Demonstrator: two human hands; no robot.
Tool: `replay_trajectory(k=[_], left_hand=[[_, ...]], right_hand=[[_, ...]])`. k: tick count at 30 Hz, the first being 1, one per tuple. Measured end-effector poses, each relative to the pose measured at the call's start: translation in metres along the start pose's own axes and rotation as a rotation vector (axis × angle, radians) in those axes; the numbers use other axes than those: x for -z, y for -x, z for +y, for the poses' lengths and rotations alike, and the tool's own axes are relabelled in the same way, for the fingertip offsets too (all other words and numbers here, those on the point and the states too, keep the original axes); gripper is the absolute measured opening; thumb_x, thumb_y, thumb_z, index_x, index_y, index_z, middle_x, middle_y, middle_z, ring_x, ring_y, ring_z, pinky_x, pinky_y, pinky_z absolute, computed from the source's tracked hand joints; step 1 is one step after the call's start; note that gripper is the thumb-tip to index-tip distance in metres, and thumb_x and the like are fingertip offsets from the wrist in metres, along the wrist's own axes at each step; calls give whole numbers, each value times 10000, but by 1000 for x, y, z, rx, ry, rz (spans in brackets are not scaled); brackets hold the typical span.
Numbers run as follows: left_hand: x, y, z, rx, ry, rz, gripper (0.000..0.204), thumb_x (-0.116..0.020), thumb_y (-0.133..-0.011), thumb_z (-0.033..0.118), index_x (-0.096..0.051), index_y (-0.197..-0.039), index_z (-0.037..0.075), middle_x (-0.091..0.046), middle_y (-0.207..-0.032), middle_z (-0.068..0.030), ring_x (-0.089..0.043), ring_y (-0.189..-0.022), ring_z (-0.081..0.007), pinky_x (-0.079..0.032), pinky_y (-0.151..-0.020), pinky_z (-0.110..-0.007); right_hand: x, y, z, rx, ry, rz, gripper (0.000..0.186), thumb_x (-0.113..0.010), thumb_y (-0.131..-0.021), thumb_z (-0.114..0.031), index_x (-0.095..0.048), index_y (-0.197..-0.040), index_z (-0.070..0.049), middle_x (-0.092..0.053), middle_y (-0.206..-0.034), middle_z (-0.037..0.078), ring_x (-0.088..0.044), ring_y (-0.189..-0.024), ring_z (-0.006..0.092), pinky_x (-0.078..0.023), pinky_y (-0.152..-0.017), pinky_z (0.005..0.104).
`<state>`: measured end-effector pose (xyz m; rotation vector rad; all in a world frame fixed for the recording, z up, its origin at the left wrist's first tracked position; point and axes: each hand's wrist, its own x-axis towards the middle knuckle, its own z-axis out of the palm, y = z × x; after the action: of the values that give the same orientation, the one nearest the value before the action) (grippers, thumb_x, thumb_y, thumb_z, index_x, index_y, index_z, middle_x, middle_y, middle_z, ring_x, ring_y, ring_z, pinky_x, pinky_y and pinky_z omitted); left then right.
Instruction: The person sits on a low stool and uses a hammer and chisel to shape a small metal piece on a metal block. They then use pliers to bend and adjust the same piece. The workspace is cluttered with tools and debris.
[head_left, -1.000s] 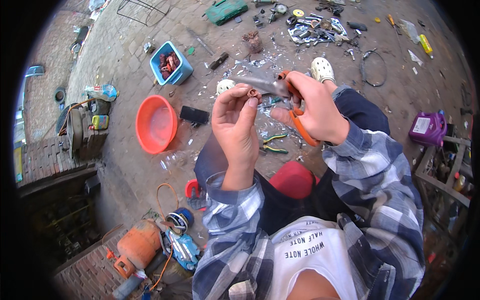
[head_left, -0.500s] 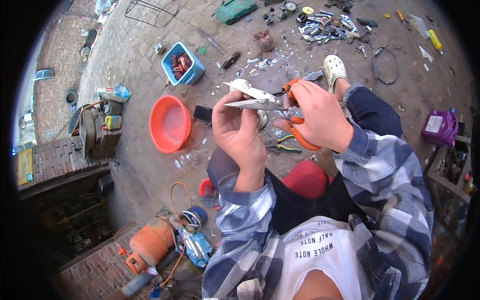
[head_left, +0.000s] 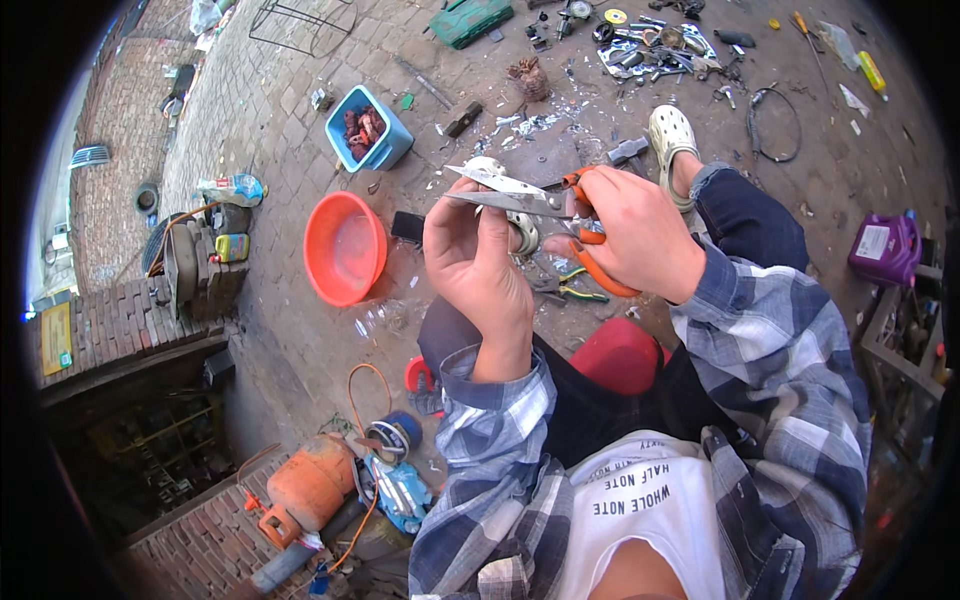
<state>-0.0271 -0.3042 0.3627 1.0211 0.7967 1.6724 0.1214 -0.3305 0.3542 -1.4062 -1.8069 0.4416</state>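
Note:
A pair of scissors (head_left: 540, 203) with orange handles is in my right hand (head_left: 640, 232), my fingers through and around the loops. Its two metal blades are parted a little and point left, across the fingertips of my left hand (head_left: 478, 262). That hand is held upright with fingers curled and thumb raised close beside the lower blade. Whatever sits between its fingertips is hidden or too small to name. Under the scissors, on the ground, lie pliers (head_left: 580, 294) with yellow-green handles. A hammer (head_left: 628, 151) rests near my right shoe.
To the left stand an orange-red basin (head_left: 344, 250) and a blue bucket (head_left: 397, 146) with reddish pieces inside. Metal parts (head_left: 655, 52) are heaped farther off. An orange gas cylinder (head_left: 312, 482) is at lower left, a purple jug (head_left: 886, 250) at right. A red seat (head_left: 620, 358) is beneath me.
The scissors' blades have drawn slightly closer together. Both hands stay in nearly the same place, and the whole view has shifted a little.

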Motion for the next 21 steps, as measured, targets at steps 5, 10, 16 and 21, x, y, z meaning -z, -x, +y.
replay_trajectory(k=[5, 10, 16, 21], left_hand=[[4, 0, -2, -33, -6, 2, 161, -600, -865, -75, -599, -1017, -23, -628, -1073, -120, -613, -876, -143, -481, -693, -238], [9, 0, -4, -176, -215, 23, 130, -613, -846, -98, -615, -958, -33, -622, -1064, -128, -610, -825, -136, -499, -642, -239], [5, 3, -2, -245, -346, 34, 146, -627, -821, -114, -640, -948, -43, -673, -985, -119, -632, -889, -153, -514, -815, -265], [7, 3, -1, -219, -398, 20, 161, -634, -819, -109, -653, -964, -40, -672, -976, -103, -626, -880, -143, -513, -799, -256]], right_hand=[[-1, 0, 1, 35, 90, -9, 521, -686, -799, -483, -543, -880, 12, -575, -784, 117, -613, -718, 298, -503, -606, 370], [-4, 5, -5, 37, 87, -46, 548, -689, -796, -461, -530, -926, 47, -578, -822, 145, -615, -751, 309, -518, -627, 371], [-13, 12, -8, -9, 114, -89, 556, -658, -826, -462, -511, -924, 65, -581, -816, 185, -623, -728, 342, -521, -592, 392], [-15, 14, -7, -43, 138, -99, 519, -635, -851, -450, -513, -858, 54, -584, -727, 196, -623, -672, 361, -516, -564, 403]])
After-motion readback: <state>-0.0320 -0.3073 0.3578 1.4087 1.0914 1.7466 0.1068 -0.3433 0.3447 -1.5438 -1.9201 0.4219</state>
